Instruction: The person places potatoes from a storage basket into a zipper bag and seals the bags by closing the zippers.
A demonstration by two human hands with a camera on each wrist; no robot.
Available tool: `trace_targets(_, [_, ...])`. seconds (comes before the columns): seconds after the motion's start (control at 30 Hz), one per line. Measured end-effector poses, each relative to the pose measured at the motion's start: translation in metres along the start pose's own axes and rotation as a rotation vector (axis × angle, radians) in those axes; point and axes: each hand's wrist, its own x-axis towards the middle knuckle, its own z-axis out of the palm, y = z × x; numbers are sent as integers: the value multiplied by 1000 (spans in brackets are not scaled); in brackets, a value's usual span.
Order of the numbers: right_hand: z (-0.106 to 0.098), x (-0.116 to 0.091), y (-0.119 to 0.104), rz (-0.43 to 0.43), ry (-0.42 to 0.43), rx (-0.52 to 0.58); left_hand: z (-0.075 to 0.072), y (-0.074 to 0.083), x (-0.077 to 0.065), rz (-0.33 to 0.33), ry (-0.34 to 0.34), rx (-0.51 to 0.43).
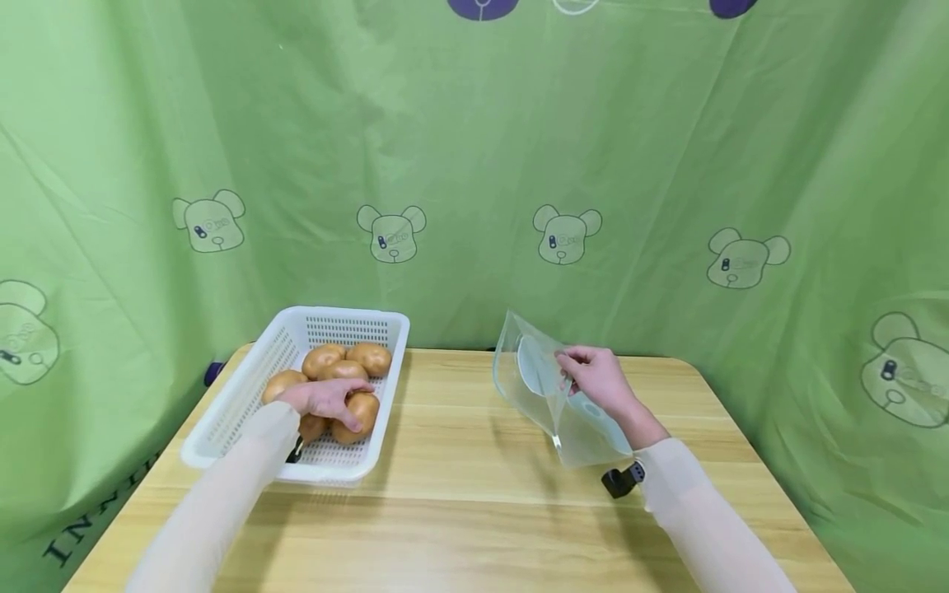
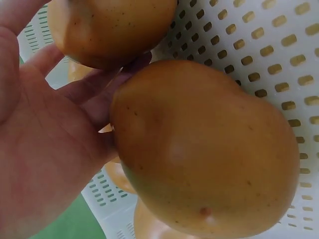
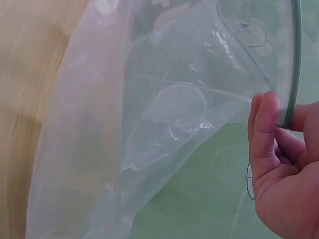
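My left hand [image 1: 329, 399] reaches into a white plastic basket [image 1: 404, 338] and grips a potato [image 1: 361, 412], thumb on its near side and fingers over the top. In the left wrist view, that potato [image 2: 114, 30] sits at the top, fingers [image 2: 82, 89] passing behind it. A larger-looking potato [image 2: 204, 149] lies close to the camera and hides some fingertips. Over the right side of the table, my right hand [image 1: 600, 379] pinches the edge of a clear zip bag [image 1: 530, 375]. The bag [image 3: 164, 114] hangs with its mouth spread apart.
Several more potatoes [image 1: 324, 359] lie in the basket around my left hand. The wooden table [image 1: 445, 511] runs up to a green curtain [image 1: 474, 148] with bear prints behind and at both sides. A black device [image 1: 623, 479] is strapped at my right wrist.
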Motion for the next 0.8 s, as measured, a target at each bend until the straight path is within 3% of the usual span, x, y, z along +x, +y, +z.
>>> trace_targets(0.17, [-1,2,2,-3,-3,-3,2,-3,-2,1,32,-27])
trace_targets(0.47, [-2,2,1,6,-6,6,-2,-9,-4,82,136,-67])
trace_targets(0.63, [-2,2,1,6,-2,5,-9,-7,-6,3,148,-186])
trace_targets(0.8, [-2,2,1,6,-5,0,-13,-4,-8,-69,187,-221])
